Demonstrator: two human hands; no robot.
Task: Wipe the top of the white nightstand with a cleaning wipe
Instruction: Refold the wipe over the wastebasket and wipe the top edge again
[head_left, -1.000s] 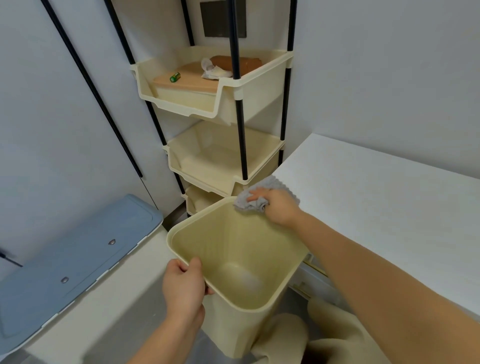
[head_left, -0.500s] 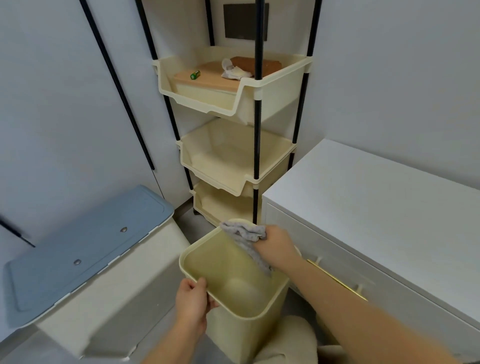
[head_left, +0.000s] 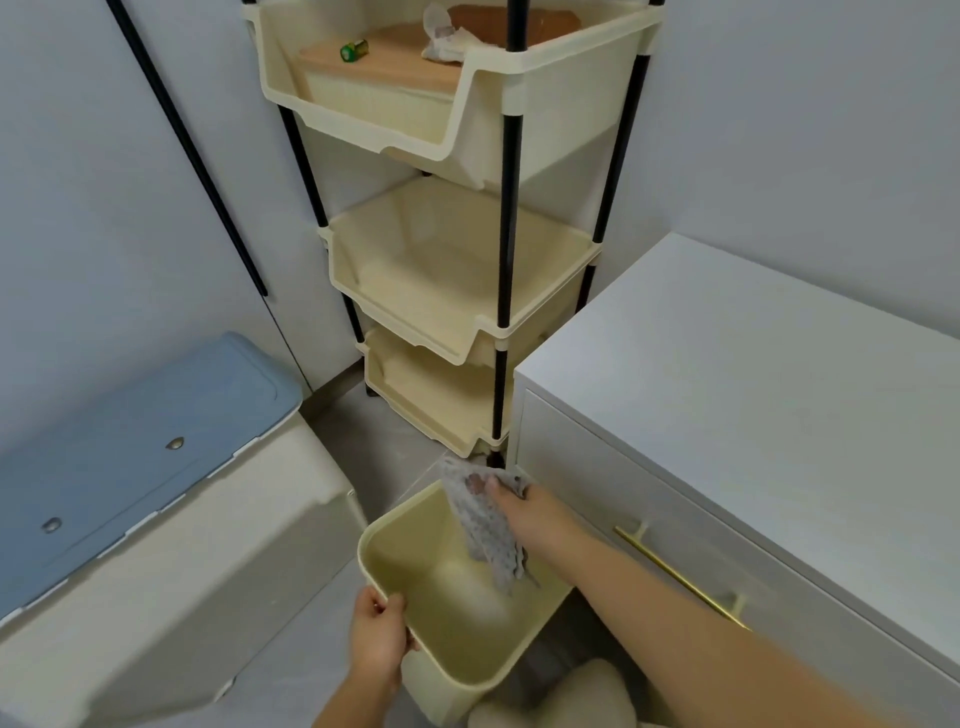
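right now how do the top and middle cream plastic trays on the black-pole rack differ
The top cream plastic tray holds a tan-lidded box, a small green cylinder and crumpled white paper; the middle cream tray shows nothing inside. The top tray is cropped by the frame; the middle tray fits in view. Both have dipped fronts.

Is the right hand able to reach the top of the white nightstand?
Probably yes: the right hand, gripping the grey dotted wipe, is beside the white nightstand, with nothing visible between them.

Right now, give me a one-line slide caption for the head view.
Right hand dangles the grey wipe into the cream bin, left hand gripping its rim, beside the white nightstand.
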